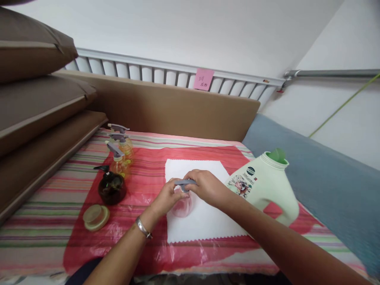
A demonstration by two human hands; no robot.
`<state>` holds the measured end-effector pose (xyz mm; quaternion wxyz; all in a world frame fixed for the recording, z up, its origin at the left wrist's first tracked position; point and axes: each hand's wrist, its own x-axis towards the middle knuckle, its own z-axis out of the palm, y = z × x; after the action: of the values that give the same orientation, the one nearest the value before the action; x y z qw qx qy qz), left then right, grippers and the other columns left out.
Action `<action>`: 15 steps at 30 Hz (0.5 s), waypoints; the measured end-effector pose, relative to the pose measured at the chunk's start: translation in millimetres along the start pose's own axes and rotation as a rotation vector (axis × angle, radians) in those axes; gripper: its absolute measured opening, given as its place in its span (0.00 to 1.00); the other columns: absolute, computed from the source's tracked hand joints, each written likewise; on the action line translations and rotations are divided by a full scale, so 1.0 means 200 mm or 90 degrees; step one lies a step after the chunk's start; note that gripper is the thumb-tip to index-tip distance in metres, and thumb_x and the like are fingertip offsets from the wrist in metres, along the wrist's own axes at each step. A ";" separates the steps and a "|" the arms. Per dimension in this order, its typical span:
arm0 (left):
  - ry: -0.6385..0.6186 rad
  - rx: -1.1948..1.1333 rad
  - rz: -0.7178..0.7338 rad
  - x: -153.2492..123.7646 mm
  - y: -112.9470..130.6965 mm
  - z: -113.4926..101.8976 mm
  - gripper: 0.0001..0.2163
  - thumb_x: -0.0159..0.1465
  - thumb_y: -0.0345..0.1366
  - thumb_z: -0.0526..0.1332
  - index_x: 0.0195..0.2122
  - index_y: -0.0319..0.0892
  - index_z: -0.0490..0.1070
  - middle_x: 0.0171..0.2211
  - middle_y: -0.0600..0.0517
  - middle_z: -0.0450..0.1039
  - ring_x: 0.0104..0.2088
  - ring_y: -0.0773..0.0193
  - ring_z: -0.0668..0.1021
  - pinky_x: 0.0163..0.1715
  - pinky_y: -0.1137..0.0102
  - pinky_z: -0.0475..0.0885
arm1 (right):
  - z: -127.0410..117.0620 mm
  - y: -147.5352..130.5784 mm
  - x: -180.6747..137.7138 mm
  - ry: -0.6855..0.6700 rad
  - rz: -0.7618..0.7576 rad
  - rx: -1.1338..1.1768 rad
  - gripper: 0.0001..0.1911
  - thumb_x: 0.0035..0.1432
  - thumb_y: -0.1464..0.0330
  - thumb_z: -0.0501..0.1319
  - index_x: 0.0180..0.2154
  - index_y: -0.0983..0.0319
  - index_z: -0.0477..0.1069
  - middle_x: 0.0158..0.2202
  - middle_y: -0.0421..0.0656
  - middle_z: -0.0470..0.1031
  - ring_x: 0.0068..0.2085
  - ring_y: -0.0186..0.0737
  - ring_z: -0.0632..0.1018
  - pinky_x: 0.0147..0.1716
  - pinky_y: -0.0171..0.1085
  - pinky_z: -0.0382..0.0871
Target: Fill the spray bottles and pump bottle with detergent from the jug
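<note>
A clear pink spray bottle [182, 208] with a grey trigger head [185, 184] stands on a white cloth [204, 225] with zigzag edges. Around the base of the head, at the bottle's neck, my left hand [168, 194] is closed; a metal bracelet circles that wrist. My right hand [204, 185] grips the grey head from the other side, fingers curled over it. The fingers hide part of the neck and trigger. Just to the right stands a large pale green jug [261, 178], its mouth uncapped and something green showing inside.
At left are yellowish spray bottles [120, 166], a dark pump bottle [111, 188] and a pale green cap [96, 217]. Red plastic sheeting [148, 237] covers part of the striped cloth [38, 221]. Brown cushions [35, 107] are stacked at left; a brown board [172, 111] stands behind.
</note>
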<state>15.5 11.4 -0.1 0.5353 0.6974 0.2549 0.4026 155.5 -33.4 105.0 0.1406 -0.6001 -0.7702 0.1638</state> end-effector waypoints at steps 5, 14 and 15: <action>0.016 0.005 -0.022 -0.03 -0.04 0.02 0.16 0.52 0.33 0.64 0.43 0.41 0.70 0.42 0.48 0.73 0.45 0.56 0.72 0.48 0.63 0.64 | -0.02 -0.02 -0.01 -0.003 0.023 -0.025 0.10 0.50 0.71 0.57 0.36 0.60 0.73 0.36 0.42 0.76 0.37 0.38 0.74 0.36 0.32 0.62; -0.010 0.006 -0.036 -0.08 -0.10 0.03 0.26 0.51 0.36 0.65 0.51 0.40 0.63 0.51 0.44 0.68 0.53 0.51 0.68 0.54 0.58 0.60 | -0.07 -0.08 -0.02 -0.043 0.120 -0.015 0.10 0.47 0.70 0.58 0.35 0.57 0.74 0.34 0.40 0.78 0.34 0.40 0.76 0.29 0.33 0.62; 0.002 0.014 -0.043 -0.08 -0.09 0.01 0.26 0.51 0.37 0.65 0.51 0.39 0.62 0.52 0.43 0.67 0.54 0.51 0.67 0.55 0.58 0.59 | -0.09 -0.08 0.00 -0.048 0.135 0.000 0.09 0.46 0.70 0.59 0.33 0.57 0.74 0.31 0.40 0.78 0.31 0.39 0.76 0.27 0.33 0.62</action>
<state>10.4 2.6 -21.5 0.5408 0.6935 0.2835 0.3823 148.5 -35.7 129.0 0.0931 -0.6716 -0.7073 0.2000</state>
